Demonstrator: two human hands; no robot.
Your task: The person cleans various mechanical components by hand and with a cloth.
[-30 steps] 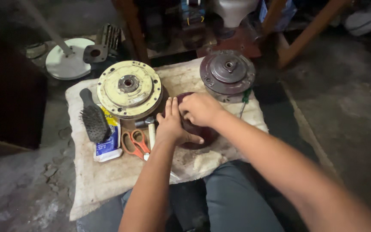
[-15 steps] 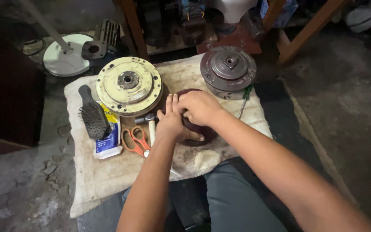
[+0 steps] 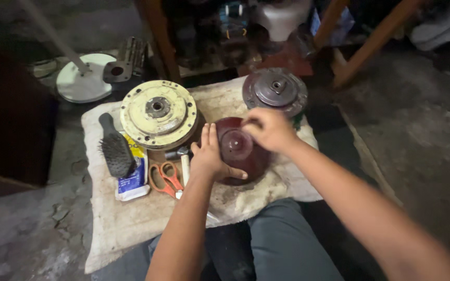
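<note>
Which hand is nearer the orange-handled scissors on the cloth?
Left. The left hand rests against the dark red round part, just right of the scissors; the right hand is on that part's far side, farther away.

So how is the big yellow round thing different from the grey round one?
The yellow disc is pale and wider; the grey disc is dark metal and smaller. The yellow disc sits by the brush, while the grey disc lies behind the right hand. Both are round, lie flat on the cloth, and have a centre hub.
</note>
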